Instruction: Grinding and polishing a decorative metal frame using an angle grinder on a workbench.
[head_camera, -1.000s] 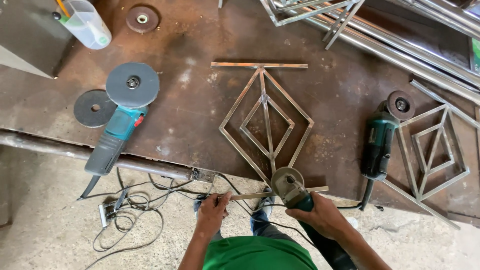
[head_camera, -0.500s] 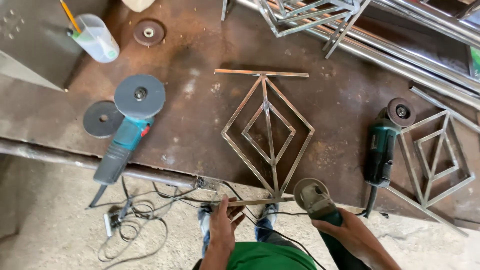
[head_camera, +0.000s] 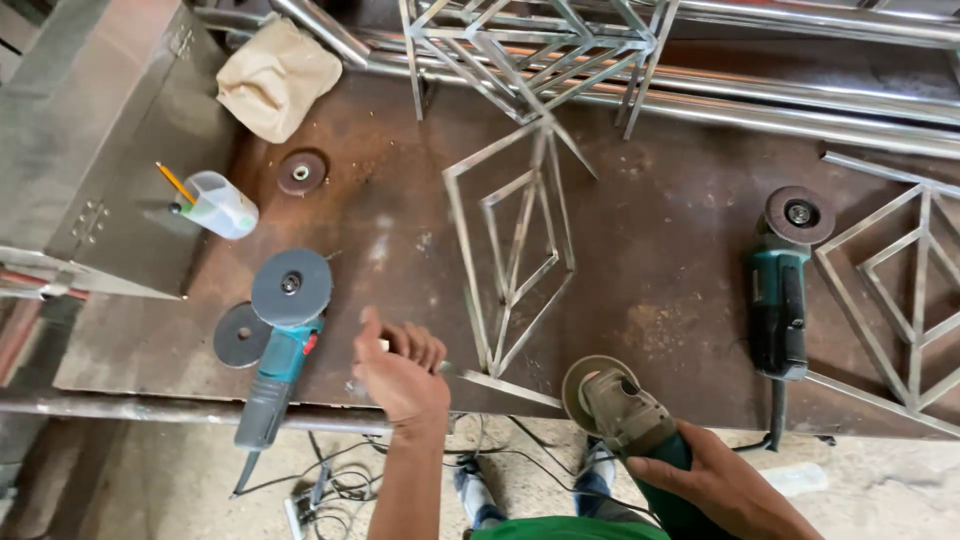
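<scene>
My left hand (head_camera: 400, 372) grips the near end bar of a diamond-shaped metal frame (head_camera: 515, 250) and holds it tilted up off the rusty steel table (head_camera: 650, 270). My right hand (head_camera: 725, 485) holds a green angle grinder (head_camera: 625, 410) by its body at the table's near edge. The grinder's disc sits just right of the frame's lower bar.
Two more green angle grinders lie on the table, one at the left (head_camera: 280, 340) and one at the right (head_camera: 785, 280). Loose discs (head_camera: 301, 172) and a plastic cup with a pencil (head_camera: 218, 204) sit at the left. Steel tubes (head_camera: 780, 95), welded frames (head_camera: 900, 300) and cables (head_camera: 340, 485) surround the work.
My left hand has taken hold of the frame's near bar and lifted the frame from flat to tilted. The grinder in my right hand stays by the near edge.
</scene>
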